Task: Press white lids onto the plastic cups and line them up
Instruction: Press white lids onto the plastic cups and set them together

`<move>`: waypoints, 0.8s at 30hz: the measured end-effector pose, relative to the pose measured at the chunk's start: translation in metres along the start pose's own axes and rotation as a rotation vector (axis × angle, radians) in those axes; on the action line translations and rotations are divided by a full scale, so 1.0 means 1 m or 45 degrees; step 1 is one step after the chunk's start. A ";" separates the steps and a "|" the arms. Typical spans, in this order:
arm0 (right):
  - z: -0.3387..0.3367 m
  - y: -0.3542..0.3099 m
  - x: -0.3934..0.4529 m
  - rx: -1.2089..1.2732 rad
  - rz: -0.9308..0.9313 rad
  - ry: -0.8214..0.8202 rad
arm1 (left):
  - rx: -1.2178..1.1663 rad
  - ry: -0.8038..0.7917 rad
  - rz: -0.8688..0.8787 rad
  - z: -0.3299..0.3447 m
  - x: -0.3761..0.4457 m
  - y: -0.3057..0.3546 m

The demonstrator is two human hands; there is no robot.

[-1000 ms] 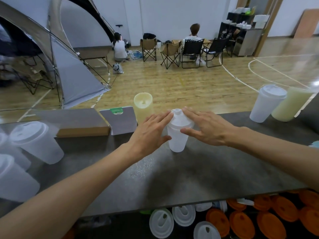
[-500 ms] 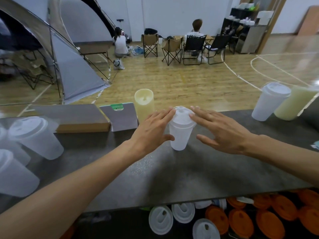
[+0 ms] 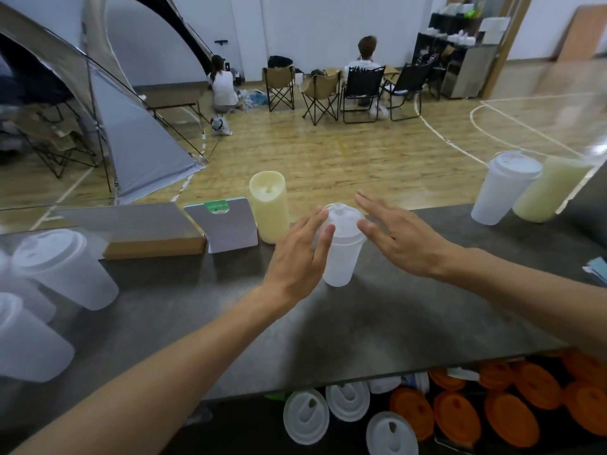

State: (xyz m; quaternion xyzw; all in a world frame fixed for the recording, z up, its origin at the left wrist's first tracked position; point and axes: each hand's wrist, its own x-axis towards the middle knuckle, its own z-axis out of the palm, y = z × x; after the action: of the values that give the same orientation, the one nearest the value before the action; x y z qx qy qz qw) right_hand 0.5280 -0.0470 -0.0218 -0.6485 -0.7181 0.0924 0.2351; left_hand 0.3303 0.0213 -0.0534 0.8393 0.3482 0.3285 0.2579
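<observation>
A frosted plastic cup (image 3: 341, 261) stands upright in the middle of the dark counter (image 3: 377, 326) with a white lid (image 3: 345, 217) on top. My left hand (image 3: 297, 257) lies flat against the cup's left side, fingers stretched out and thumb across its upper edge. My right hand (image 3: 402, 239) hovers just right of the lid, fingers spread, holding nothing. Lidded frosted cups (image 3: 62, 267) stand at the far left, with another lidded cup (image 3: 502, 192) at the far right.
A pale yellow cylinder (image 3: 269, 205), a white card (image 3: 226, 224) and a flat box (image 3: 147, 231) stand behind the cup. A yellowish cup (image 3: 551, 188) is at the right. Below the counter edge lie loose white lids (image 3: 305, 415) and several orange lids (image 3: 512, 412).
Both hands have come off the top of the lid. The right hand has drawn away to the right and the left has slid down along the cup's side.
</observation>
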 end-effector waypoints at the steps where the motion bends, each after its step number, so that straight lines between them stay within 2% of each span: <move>1: 0.002 0.001 0.006 -0.038 0.028 -0.091 | -0.045 0.065 -0.043 0.006 -0.003 0.004; 4: 0.007 0.009 0.014 -0.201 0.009 -0.263 | -0.103 0.198 -0.152 0.020 -0.005 0.013; 8: 0.013 0.017 0.013 -0.331 -0.052 -0.264 | -0.141 0.281 -0.210 0.032 -0.008 0.020; 11: 0.011 0.018 0.014 -0.371 -0.064 -0.270 | -0.299 0.305 -0.278 0.037 -0.004 0.027; 16: 0.004 0.016 0.017 -0.435 -0.078 -0.302 | -0.571 0.161 -0.406 0.019 0.009 0.021; 24: 0.009 0.019 0.018 -0.410 -0.097 -0.288 | -0.749 -0.034 -0.575 0.015 0.018 0.004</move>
State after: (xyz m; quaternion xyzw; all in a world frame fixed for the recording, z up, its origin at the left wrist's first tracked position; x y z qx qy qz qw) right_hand 0.5401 -0.0253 -0.0339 -0.6357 -0.7693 0.0398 0.0495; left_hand 0.3521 0.0289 -0.0536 0.6355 0.4120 0.3381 0.5587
